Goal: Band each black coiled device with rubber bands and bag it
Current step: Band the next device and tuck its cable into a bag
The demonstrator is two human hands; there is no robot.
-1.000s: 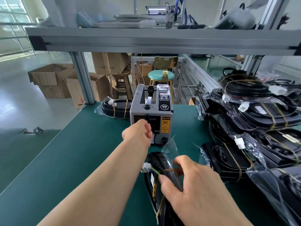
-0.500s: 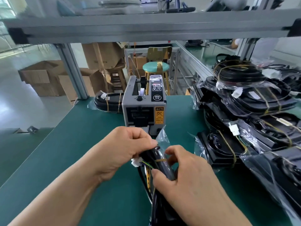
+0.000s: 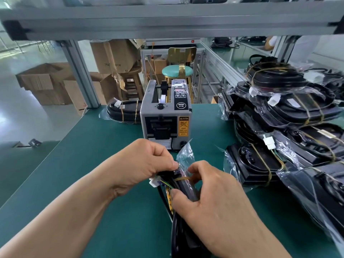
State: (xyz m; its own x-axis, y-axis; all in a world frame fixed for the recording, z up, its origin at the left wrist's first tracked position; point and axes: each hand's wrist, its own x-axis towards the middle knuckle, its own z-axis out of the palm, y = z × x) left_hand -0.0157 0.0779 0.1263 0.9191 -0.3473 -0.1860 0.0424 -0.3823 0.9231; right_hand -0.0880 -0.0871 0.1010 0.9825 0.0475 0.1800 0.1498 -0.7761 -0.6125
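Coiled device (image 3: 178, 239) mostly behind right hand (image 3: 214, 200)

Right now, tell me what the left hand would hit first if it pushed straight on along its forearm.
The bag, which the left hand pinches at the top end of the device. Beyond it, likely the lower front of the dispenser, though depth is unclear.

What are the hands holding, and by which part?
Both hold the bagged black coiled device: the left hand pinches its top end at the clear bag; the right hand grips its side just below, at the rubber band.
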